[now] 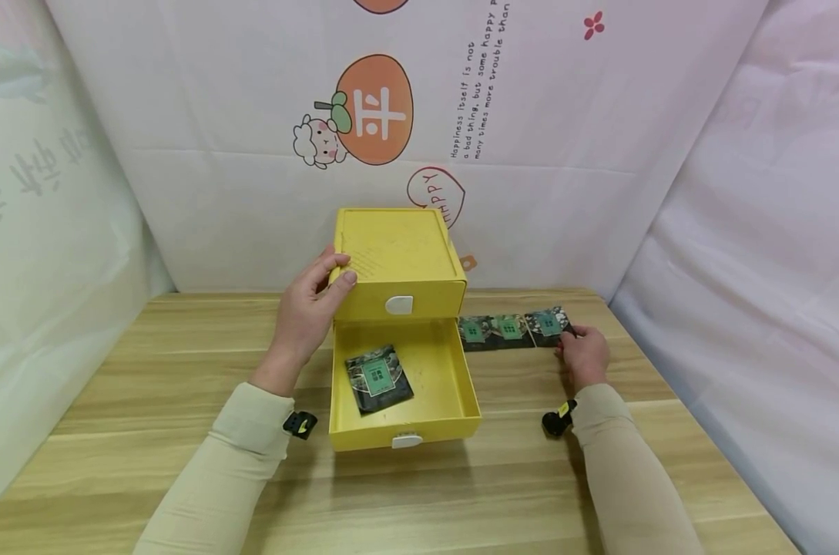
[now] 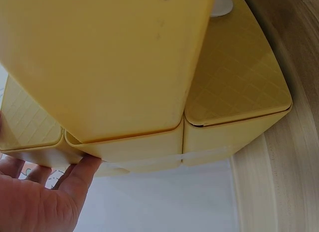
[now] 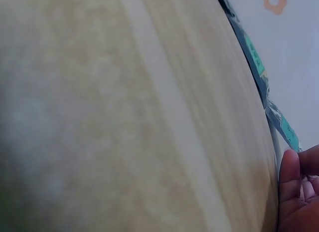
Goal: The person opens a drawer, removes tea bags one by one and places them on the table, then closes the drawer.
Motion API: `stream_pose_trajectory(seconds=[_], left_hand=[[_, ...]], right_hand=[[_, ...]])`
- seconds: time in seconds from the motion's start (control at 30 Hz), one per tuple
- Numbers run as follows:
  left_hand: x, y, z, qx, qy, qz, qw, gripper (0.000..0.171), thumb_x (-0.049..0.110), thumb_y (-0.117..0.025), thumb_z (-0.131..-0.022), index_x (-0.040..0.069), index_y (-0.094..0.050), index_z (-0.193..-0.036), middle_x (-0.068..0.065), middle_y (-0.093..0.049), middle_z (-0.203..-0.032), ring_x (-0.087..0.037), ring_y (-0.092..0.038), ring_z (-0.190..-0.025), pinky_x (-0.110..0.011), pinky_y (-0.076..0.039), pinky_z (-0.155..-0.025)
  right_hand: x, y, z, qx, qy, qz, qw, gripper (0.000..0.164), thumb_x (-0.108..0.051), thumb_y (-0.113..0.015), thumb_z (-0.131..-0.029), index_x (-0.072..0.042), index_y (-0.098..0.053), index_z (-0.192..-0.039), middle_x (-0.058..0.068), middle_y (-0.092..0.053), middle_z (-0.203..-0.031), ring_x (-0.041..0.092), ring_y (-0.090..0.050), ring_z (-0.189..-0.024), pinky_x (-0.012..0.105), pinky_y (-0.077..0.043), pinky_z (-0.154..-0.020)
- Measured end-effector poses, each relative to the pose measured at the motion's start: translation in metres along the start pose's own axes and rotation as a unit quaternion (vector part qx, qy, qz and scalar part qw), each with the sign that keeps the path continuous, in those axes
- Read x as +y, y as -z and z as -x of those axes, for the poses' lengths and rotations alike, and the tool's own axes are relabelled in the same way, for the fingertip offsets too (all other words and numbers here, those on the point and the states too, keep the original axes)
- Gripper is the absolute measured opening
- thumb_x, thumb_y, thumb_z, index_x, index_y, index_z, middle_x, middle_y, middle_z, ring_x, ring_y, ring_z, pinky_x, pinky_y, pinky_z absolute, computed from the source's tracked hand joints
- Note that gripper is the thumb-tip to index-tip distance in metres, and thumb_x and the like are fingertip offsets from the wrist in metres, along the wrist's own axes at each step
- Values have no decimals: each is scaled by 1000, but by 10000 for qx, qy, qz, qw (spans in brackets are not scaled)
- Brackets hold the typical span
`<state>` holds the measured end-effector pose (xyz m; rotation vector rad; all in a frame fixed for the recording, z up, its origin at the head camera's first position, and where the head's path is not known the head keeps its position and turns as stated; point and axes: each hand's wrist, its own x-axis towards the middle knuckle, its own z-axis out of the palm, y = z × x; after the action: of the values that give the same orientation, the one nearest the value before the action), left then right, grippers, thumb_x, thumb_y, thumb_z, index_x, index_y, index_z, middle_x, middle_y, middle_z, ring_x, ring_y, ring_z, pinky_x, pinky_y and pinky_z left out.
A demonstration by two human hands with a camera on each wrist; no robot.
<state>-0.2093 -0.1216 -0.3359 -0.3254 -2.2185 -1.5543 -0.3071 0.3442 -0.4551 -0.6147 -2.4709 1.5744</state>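
My left hand (image 1: 313, 299) rests on the left top edge of a yellow drawer box (image 1: 394, 243); its fingers and thumb lie against that edge. Below the closed top drawer, a yellow drawer (image 1: 447, 385) stands pulled out. One flat dark packet with a green label (image 1: 379, 379) lies inside it, towards the left. On the table to the right, similar packets lie in a row. The right hand (image 1: 587, 353) pinches the near right corner of the outermost packet (image 1: 548, 324), also seen edge-on in the right wrist view, above the thumb (image 3: 289, 167).
Two more packets (image 1: 509, 329) lie between the held one and the box. Another closed drawer (image 2: 239, 67) sits beneath the open one, in the left wrist view. A printed white cloth (image 1: 551, 208) hangs behind the wooden table (image 1: 183, 370).
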Motion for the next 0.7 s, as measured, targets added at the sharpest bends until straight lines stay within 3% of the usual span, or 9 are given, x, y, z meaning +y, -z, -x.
stream_pose_trajectory(seconds=[0.27,0.47,0.6,0.7], left_hand=[[0,0,1,-20,44,-28,10000,47,45,-62,-105,14,-65,-141,3,-38,-167,-16,-38,-153,-44,-38,-122],[1,1,1,-27,46,-16,10000,48,45,-61,-105,15,-65,-141,3,-38,-167,-16,-38,-153,-44,-38,-122],[2,0,1,-13,45,-53,10000,48,46,-61,-105,15,-65,-141,3,-39,-167,-16,-38,-153,-43,-39,-122],[1,0,1,-20,16,-63,10000,47,45,-61,-105,14,-65,-140,2,-39,-167,-17,-38,-153,-44,-39,-122]], right_hand=[[-4,-1,-1,-65,21,860,9963,47,-15,-53,-103,9,-55,-144,25,-68,-120,-1,-62,-59,17,-54,-57],[-5,-1,-3,-40,-71,1177,9930,47,-18,-54,-105,8,-57,-143,19,-74,-107,1,-63,-59,16,-51,-59],[-5,0,-5,-56,-81,1368,9906,48,-20,-54,-104,9,-57,-142,9,-77,-89,2,-65,-58,23,-54,-73],[-6,2,-4,-70,-23,1582,9874,49,-21,-54,-102,9,-57,-141,8,-77,-82,4,-66,-59,37,-55,-93]])
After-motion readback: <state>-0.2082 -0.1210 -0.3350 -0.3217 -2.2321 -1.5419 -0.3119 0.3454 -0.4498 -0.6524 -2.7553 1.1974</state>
